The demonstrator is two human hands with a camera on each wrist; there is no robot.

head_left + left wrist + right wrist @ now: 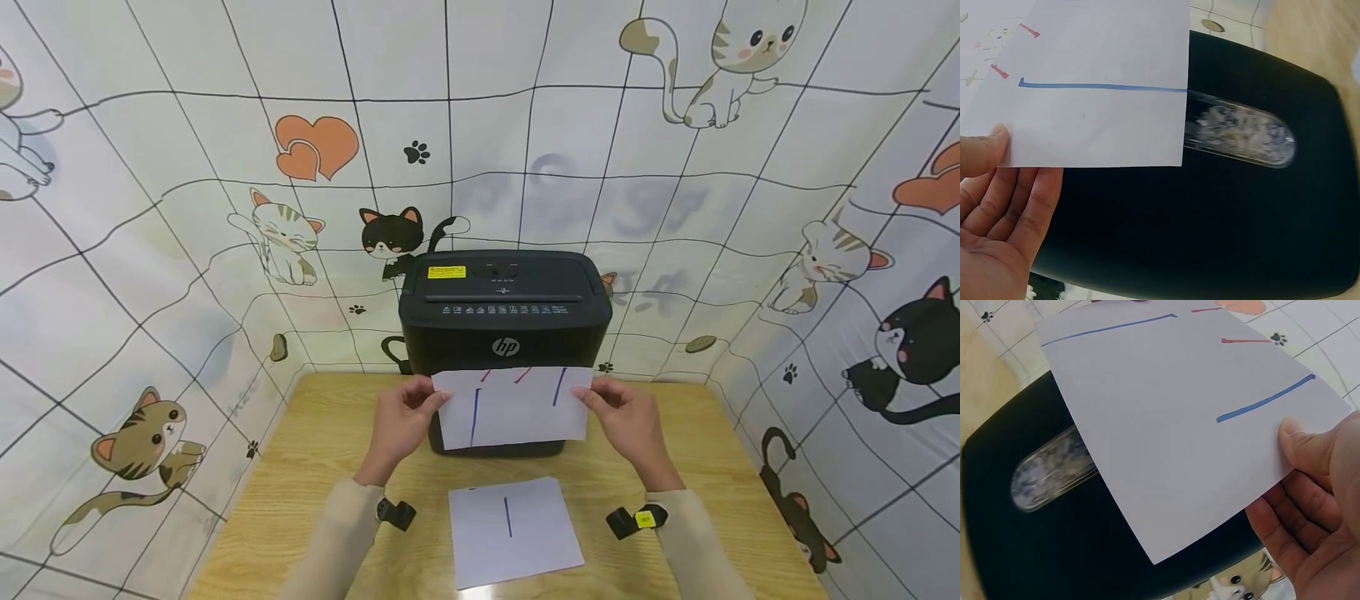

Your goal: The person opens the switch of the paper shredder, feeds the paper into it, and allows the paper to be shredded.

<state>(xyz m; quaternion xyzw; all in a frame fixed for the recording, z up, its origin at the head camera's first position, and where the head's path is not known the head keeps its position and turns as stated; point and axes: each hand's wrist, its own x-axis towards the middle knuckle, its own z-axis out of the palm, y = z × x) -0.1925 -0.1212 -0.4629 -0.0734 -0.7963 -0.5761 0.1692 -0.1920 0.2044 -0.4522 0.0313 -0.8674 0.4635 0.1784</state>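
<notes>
A white sheet of paper with blue and red pen strokes is held up in front of a black HP paper shredder. My left hand pinches its left edge between thumb and fingers. At the opposite edge my right hand grips it the same way. In the left wrist view, the thumb of the left hand lies on the front of the paper. The right wrist view shows the right hand at a side of the paper. The sheet partly covers the shredder's front window.
Another white sheet with one blue stroke lies on the wooden table between the forearms. Paper shreds show through the shredder's window. Behind and on both sides hangs a cat-patterned cloth. The shredder's top has a feed slot.
</notes>
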